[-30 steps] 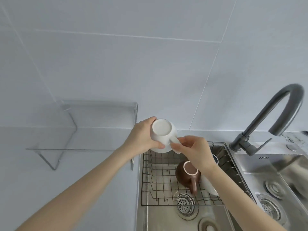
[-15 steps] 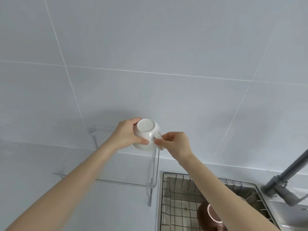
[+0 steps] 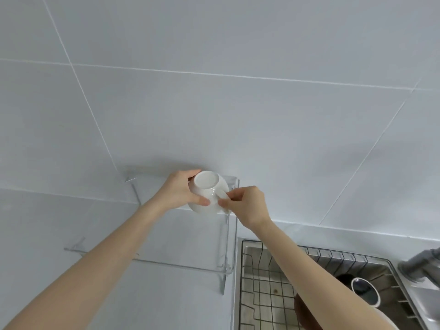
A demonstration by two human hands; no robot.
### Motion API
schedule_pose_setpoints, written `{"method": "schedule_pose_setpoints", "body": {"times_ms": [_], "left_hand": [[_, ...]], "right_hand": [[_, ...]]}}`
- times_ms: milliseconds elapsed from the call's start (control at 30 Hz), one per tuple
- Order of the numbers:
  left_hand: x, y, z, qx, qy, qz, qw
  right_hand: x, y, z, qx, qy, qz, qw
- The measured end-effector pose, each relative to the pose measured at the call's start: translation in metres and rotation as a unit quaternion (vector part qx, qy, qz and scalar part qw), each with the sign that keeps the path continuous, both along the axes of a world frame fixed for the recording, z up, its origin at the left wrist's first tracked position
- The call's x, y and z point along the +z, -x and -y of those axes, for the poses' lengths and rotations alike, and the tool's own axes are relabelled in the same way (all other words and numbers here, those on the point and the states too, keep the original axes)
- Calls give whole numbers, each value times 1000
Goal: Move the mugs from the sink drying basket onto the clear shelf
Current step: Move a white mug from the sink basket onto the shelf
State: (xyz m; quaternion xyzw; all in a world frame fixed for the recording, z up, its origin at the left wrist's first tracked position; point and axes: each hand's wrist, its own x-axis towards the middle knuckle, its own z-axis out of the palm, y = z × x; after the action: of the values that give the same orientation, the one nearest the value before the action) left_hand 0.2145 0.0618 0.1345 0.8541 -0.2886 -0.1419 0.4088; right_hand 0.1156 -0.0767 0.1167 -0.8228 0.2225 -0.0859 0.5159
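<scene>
A white mug [image 3: 207,190] is held upside down, its base facing me, over the back right part of the clear shelf [image 3: 190,241]. My left hand [image 3: 182,190] wraps its body from the left. My right hand [image 3: 245,206] pinches its handle from the right. In the wire drying basket [image 3: 266,287] at the lower right, a dark-bottomed white mug [image 3: 365,291] stands upside down, and a brown mug [image 3: 300,310] shows partly behind my right forearm.
The clear shelf stands on the white counter against the tiled wall, left of the steel sink [image 3: 414,301]. The grey faucet base [image 3: 421,265] sits at the right edge.
Both hands have carried the white mug up from above the basket and left over the shelf. My view has tilted up, so the basket now lies at the lower right.
</scene>
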Motion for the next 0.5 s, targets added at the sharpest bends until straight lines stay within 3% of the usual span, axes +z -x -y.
{"method": "schedule_pose_setpoints", "body": {"times_ms": [333,500], "left_hand": [[-9,-7,8,-9,-29,5,1000],[-8,1,17,-13,-128,68,989]], "right_hand": [[-3,-3,-3,-11,59,12,998],[21,24,15,28,81,38,996]]}}
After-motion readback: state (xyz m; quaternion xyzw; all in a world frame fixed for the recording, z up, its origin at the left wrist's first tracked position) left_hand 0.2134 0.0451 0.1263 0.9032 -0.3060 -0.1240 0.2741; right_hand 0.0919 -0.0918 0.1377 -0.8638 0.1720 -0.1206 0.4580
